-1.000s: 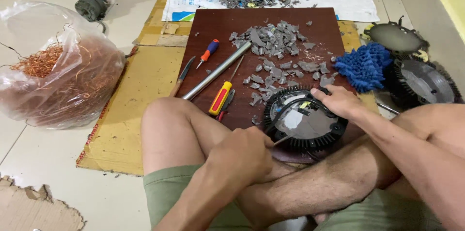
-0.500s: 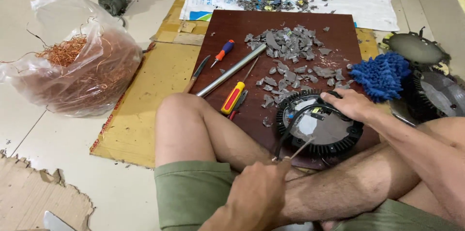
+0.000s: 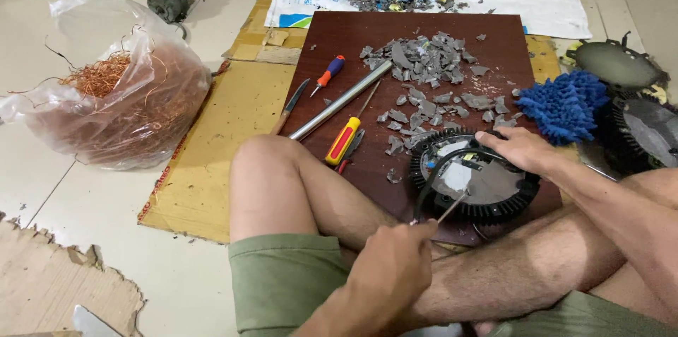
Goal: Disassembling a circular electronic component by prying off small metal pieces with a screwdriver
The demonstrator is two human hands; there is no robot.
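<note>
now the round black lamp (image 3: 474,176) at the board's (image 3: 339,40) front edge is steadied by the right hand (image 3: 519,150), fingers spread on its rim; a thin tool (image 3: 452,206) is pinched by the left hand (image 3: 392,266), so careful prying seems needed.

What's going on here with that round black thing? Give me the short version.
A person sits cross-legged on the floor. The right hand rests on the far rim of a round black finned unit that lies on a dark brown board. The left hand holds a thin metal tool whose tip points into the unit's open middle. Grey broken pieces are scattered on the board beside two screwdrivers and a metal rod. A clear bag of copper wire sits off to one side.
</note>
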